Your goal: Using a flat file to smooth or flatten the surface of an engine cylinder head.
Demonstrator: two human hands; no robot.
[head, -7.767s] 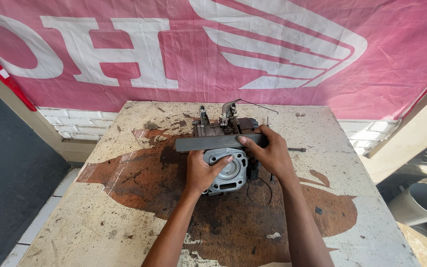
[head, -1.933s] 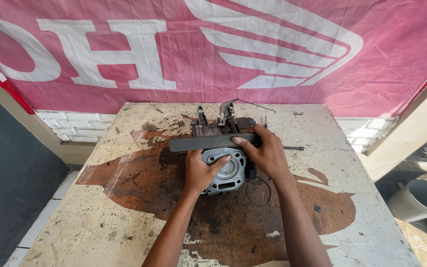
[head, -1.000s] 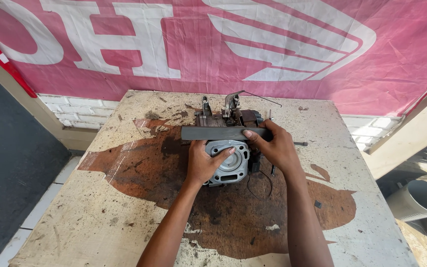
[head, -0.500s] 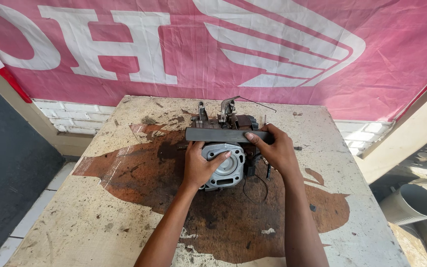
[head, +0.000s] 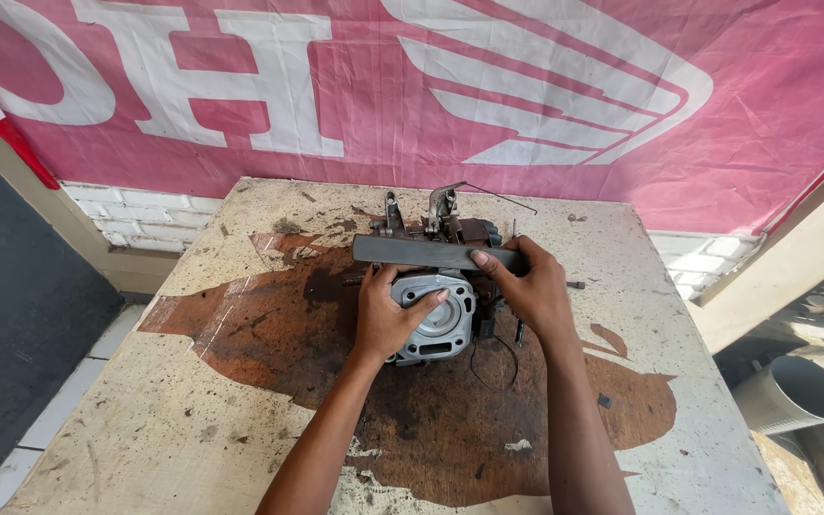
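Gripping a flat grey bar (head: 422,253), right hand (head: 531,291); left hand (head: 388,315) spread over engine cylinder (head: 436,319) beneath.

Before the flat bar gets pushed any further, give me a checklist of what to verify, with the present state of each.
1. Left hand steadies the engine cylinder: ok, palm and fingers lie on its left side.
2. Right hand grips the flat dark bar: ok, fingers wrap its right end.
3. Bar lies level across the cylinder's top: ok, roughly horizontal.
4. Bar seated flush on the surface beneath: cannot tell, contact is hidden.
5. Thin black wire clear of the hands: ok, it loops on the table below the cylinder.
6. Cylinder rests stable on the oil-stained table: cannot tell.
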